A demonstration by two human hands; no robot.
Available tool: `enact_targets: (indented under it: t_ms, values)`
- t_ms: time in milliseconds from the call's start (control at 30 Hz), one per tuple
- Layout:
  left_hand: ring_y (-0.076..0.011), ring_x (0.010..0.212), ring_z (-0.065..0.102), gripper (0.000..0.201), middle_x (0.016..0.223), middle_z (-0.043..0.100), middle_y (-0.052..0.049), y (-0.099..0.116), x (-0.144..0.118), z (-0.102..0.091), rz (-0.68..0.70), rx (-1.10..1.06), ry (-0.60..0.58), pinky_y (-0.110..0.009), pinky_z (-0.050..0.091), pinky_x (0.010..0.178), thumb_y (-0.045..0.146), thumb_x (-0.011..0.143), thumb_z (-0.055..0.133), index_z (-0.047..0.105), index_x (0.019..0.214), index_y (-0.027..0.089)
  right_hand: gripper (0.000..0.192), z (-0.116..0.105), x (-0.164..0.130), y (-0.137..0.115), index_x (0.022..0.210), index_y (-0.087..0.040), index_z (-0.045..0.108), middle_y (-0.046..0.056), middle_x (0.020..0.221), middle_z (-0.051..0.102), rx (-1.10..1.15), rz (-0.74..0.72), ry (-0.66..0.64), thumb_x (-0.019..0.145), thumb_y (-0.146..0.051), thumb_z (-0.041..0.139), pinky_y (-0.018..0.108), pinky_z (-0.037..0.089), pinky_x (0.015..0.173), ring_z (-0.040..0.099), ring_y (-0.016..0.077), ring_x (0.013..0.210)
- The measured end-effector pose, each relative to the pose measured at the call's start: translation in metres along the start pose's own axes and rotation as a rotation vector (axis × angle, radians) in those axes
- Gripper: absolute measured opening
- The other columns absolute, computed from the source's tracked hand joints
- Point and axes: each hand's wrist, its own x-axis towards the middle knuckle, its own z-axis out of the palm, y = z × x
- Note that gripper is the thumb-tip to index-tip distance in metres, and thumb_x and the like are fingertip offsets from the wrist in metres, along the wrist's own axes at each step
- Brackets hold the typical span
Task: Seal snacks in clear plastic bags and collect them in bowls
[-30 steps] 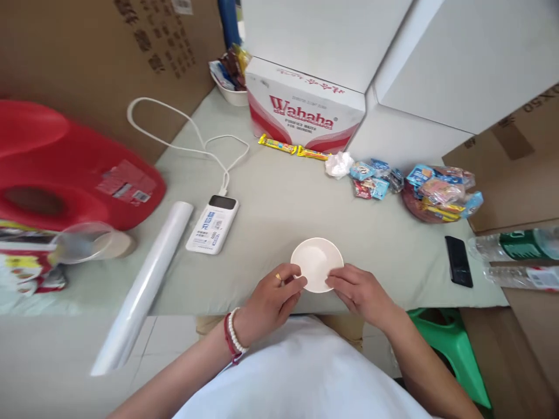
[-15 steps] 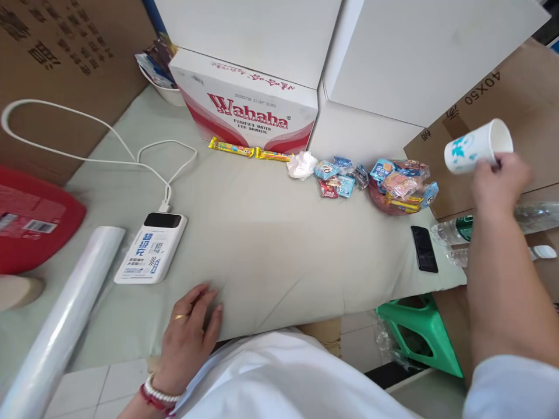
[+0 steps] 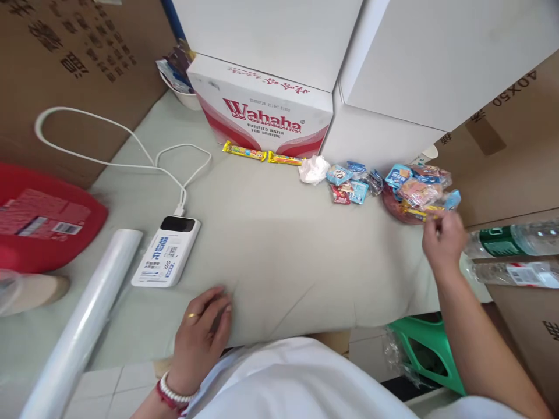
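Note:
My left hand (image 3: 203, 329) lies flat on the pale green table cover (image 3: 279, 244) near its front edge and holds nothing. Beyond the wrist, my right hand (image 3: 443, 238) reaches to the near rim of a red bowl (image 3: 395, 208) heaped with wrapped snacks (image 3: 417, 189). Its fingertips touch a yellow wrapper there, and the back of the hand hides whether they grip it. The white rim of a paper cup (image 3: 428, 153) shows behind the bowl, against a cardboard box.
A Wahaha carton (image 3: 266, 110) and white boxes stand at the back, with two yellow candy bars (image 3: 262, 155), crumpled tissue (image 3: 313, 170) and loose sweets (image 3: 351, 183) in front. A power bank (image 3: 166, 259) with cable, a film roll (image 3: 82, 331) and a red jug (image 3: 43, 215) lie left. Water bottles (image 3: 510, 241) lie right.
My right hand, which held the paper cup up at the right, has come down to the snack bowl without it; the cup now stands behind the bowl. My left hand stayed on the table.

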Motion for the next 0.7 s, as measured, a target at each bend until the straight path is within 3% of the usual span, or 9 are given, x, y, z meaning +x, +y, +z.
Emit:
enact_targets:
  t_ms: [67, 133, 200, 267, 367, 433, 467, 567, 700]
  values:
    - [-0.0199, 0.096, 0.07, 0.012, 0.109, 0.069, -0.007, 0.01, 0.027, -0.009, -0.068, -0.087, -0.015, -0.033, 0.056, 0.085, 0.019, 0.096, 0.057, 0.068, 0.1, 0.022, 0.025, -0.001, -0.063, -0.024, 0.105, -0.017, 0.071, 0.009, 0.098, 0.072, 0.113, -0.128, -0.165, 0.101, -0.03, 0.05, 0.034, 0.053, 0.081, 0.068, 0.021, 0.087]
    - [-0.0197, 0.096, 0.069, 0.013, 0.102, 0.07, -0.005, 0.022, 0.073, -0.013, -0.112, -0.165, 0.033, -0.033, 0.054, 0.087, 0.02, 0.096, 0.056, 0.069, 0.099, 0.022, 0.021, 0.0, -0.117, -0.045, 0.107, -0.019, 0.07, 0.006, 0.101, 0.074, 0.188, -0.213, -0.257, 0.101, -0.026, 0.051, 0.031, 0.054, 0.083, 0.07, 0.0194, 0.092]
    - [-0.0189, 0.089, 0.066, 0.014, 0.096, 0.07, -0.004, 0.026, 0.134, -0.008, -0.155, -0.217, 0.076, -0.032, 0.052, 0.08, 0.023, 0.095, 0.056, 0.07, 0.097, 0.021, 0.021, 0.005, -0.158, -0.062, 0.11, -0.02, 0.069, 0.006, 0.104, 0.073, 0.224, -0.194, -0.281, 0.102, -0.025, 0.05, 0.03, 0.055, 0.084, 0.071, 0.0187, 0.093]
    - [-0.0185, 0.084, 0.064, 0.013, 0.092, 0.069, -0.004, 0.016, 0.204, 0.006, -0.242, -0.236, 0.125, -0.031, 0.05, 0.076, 0.024, 0.092, 0.058, 0.069, 0.087, 0.019, 0.022, 0.01, -0.184, -0.076, 0.112, -0.019, 0.069, 0.008, 0.109, 0.072, 0.24, -0.156, -0.282, 0.103, -0.026, 0.05, 0.032, 0.056, 0.086, 0.07, 0.0197, 0.096]
    - [-0.0195, 0.083, 0.062, 0.012, 0.08, 0.067, -0.004, -0.026, 0.306, 0.03, -0.525, -0.279, 0.173, -0.034, 0.047, 0.079, 0.02, 0.089, 0.06, 0.065, 0.078, 0.016, 0.027, 0.017, -0.203, -0.09, 0.112, -0.016, 0.07, 0.013, 0.112, 0.069, 0.219, -0.113, -0.255, 0.103, -0.03, 0.049, 0.036, 0.057, 0.086, 0.069, 0.0232, 0.099]
    - [-0.0209, 0.087, 0.061, 0.01, 0.083, 0.067, -0.007, -0.065, 0.358, 0.039, -0.709, -0.23, 0.204, -0.037, 0.044, 0.082, 0.019, 0.089, 0.064, 0.065, 0.081, 0.014, 0.029, 0.019, -0.207, -0.095, 0.112, -0.014, 0.071, 0.015, 0.11, 0.068, 0.169, -0.088, -0.219, 0.103, -0.031, 0.05, 0.038, 0.056, 0.084, 0.069, 0.0251, 0.097]
    - [-0.0222, 0.094, 0.06, 0.01, 0.09, 0.068, -0.01, -0.084, 0.377, 0.04, -0.73, -0.194, 0.229, -0.04, 0.043, 0.085, 0.02, 0.09, 0.064, 0.066, 0.085, 0.012, 0.028, 0.02, -0.209, -0.097, 0.111, -0.014, 0.071, 0.015, 0.109, 0.069, 0.143, -0.076, -0.201, 0.102, -0.031, 0.051, 0.039, 0.056, 0.084, 0.069, 0.0256, 0.095]
    - [-0.0249, 0.114, 0.056, 0.015, 0.111, 0.067, -0.015, -0.133, 0.413, 0.033, -0.737, -0.111, 0.238, -0.046, 0.037, 0.097, 0.025, 0.097, 0.063, 0.066, 0.094, 0.011, 0.026, 0.019, -0.212, -0.099, 0.11, -0.015, 0.072, 0.015, 0.107, 0.071, 0.089, -0.037, -0.161, 0.1, -0.029, 0.054, 0.04, 0.055, 0.083, 0.069, 0.0261, 0.091]
    - [-0.0191, 0.122, 0.051, 0.015, 0.126, 0.06, -0.016, -0.172, 0.437, 0.025, -0.651, -0.034, 0.171, -0.039, 0.032, 0.105, 0.015, 0.095, 0.064, 0.063, 0.104, 0.003, 0.024, 0.022, -0.218, -0.093, 0.112, -0.02, 0.073, 0.012, 0.105, 0.072, 0.122, 0.013, -0.188, 0.096, -0.031, 0.058, 0.042, 0.054, 0.084, 0.069, 0.0269, 0.091]
